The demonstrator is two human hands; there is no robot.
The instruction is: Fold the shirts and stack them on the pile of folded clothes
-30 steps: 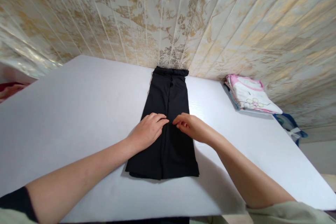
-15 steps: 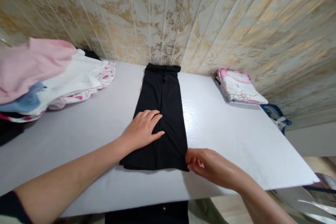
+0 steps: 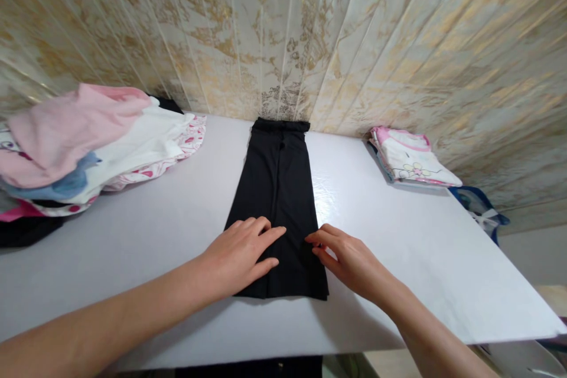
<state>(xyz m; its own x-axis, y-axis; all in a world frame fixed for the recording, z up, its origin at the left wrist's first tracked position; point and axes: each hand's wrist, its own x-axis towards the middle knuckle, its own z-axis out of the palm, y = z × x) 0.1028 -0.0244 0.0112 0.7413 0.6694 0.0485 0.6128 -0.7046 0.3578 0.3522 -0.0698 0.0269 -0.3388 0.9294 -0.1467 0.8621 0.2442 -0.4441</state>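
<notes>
A pair of black trousers [image 3: 287, 189] lies lengthwise on the white table, smoothed flat, with the waistband at the far end by the wall and the hems towards me. My left hand [image 3: 241, 257] rests palm down on the lower left part of the cloth, fingers stretched out and thumb apart. At the right edge of the trousers, a little above the hem, is my right hand [image 3: 343, 254]. Its fingers are bent, with a gap between thumb and forefinger, and the fingertips reach over the black cloth. I see no cloth gripped in either hand.
A loose heap of clothes [image 3: 88, 142], pink, white and blue, covers the table's left side. Folded clothes [image 3: 410, 159] with a flower print are stacked at the back right. Beyond the right edge sits a blue-rimmed item [image 3: 481, 212]. A patterned wall [image 3: 283, 35] borders the table [image 3: 390, 283].
My right hand has let go of the lower right corner and moved up the trousers' edge. The left hand remains on the cloth, its fingers more spread. The view has shifted slightly.
</notes>
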